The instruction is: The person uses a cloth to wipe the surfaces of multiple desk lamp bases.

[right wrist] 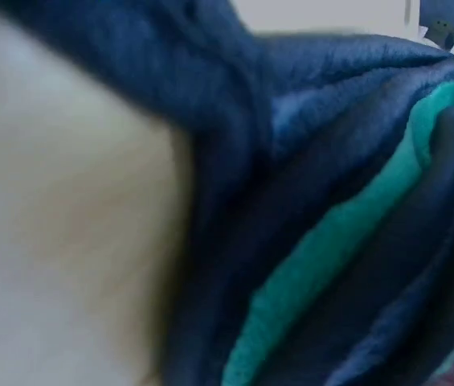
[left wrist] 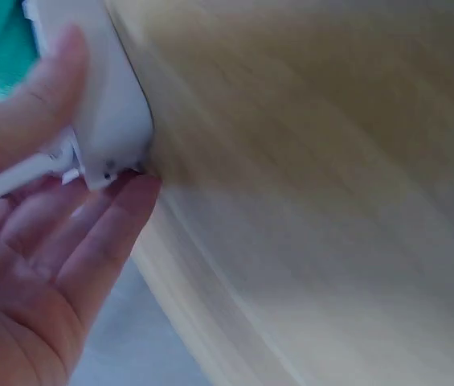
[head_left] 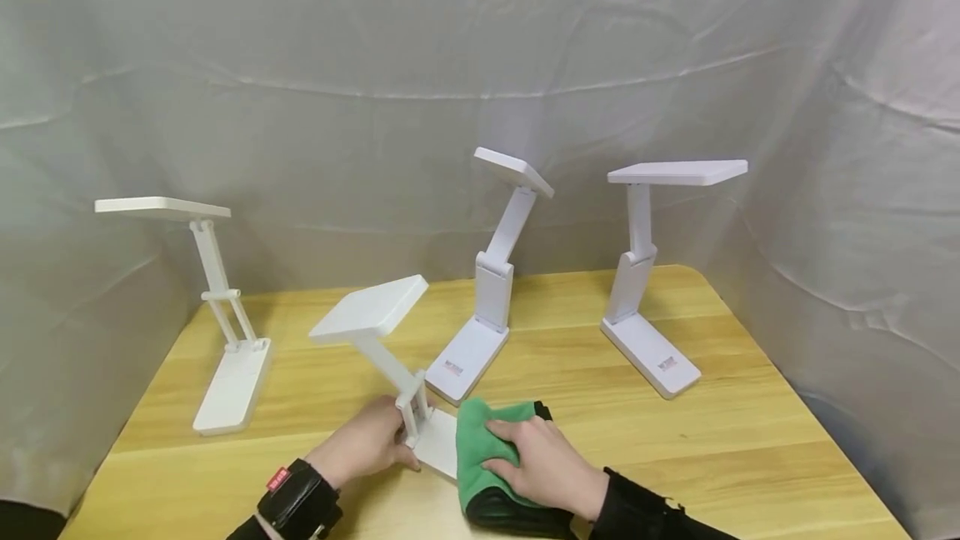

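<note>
In the head view, a white folding desk lamp stands near the front of the table, its head tilted. My left hand grips the hinge end of its base, thumb along one side and fingers at the other. The left wrist view shows that base between thumb and fingers. My right hand holds a folded green and black cloth against the base's other end, which the cloth covers. Folds of the cloth fill much of the right wrist view, where little of the hand shows.
Three more white desk lamps stand unfolded behind: one at the left, one in the middle and one at the right. The wooden table ends at a grey curtain at the back and sides.
</note>
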### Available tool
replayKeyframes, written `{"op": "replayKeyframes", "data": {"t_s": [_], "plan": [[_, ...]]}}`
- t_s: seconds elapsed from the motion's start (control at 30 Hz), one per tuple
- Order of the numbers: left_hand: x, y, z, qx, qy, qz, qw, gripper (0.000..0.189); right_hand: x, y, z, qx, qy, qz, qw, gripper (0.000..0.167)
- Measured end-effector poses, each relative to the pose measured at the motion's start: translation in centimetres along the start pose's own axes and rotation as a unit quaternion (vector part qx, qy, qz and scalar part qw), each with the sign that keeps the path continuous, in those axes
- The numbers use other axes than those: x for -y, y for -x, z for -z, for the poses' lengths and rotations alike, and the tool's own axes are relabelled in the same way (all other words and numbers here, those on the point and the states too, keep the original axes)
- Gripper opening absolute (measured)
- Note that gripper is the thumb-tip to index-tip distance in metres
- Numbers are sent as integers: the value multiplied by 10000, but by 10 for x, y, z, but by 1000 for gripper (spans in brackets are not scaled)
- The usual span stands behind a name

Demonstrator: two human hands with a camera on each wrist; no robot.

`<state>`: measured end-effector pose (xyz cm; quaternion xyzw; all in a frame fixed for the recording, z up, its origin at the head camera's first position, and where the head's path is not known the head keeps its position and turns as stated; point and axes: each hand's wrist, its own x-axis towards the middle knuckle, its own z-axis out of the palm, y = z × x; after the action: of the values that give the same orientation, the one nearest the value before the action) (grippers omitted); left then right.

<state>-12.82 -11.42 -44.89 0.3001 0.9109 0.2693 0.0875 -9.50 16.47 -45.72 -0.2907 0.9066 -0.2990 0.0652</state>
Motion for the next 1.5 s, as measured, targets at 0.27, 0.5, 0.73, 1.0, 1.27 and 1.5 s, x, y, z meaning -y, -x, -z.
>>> {"op": "replayKeyframes", "data": {"t_s": [0.27,0.5,0.73,1.0,1.27,1.5], "plan": [[1,18,-4,-1036,639,630,9906,20,24,-8,-16,-269,280,116,9992,20],[1,17,-8,-1533,-90,488,9869,13,32,-37,-24,-182,7,58,9998,26],[-2,11,-8,-1459,-153,505,9879,11,26,-42,-22,-69,-143,116,9998,37],[-1,15,-9,-1494,-84,599,9869,17,19,-7,-16,118,-565,249,9980,37],[3,13,-5,-1556,-308,396,9866,13,27,-65,-25,-186,-41,358,9992,21],[0,17,-5,-1581,-217,652,9850,15,23,-26,-20,99,-425,256,9987,31]]}}
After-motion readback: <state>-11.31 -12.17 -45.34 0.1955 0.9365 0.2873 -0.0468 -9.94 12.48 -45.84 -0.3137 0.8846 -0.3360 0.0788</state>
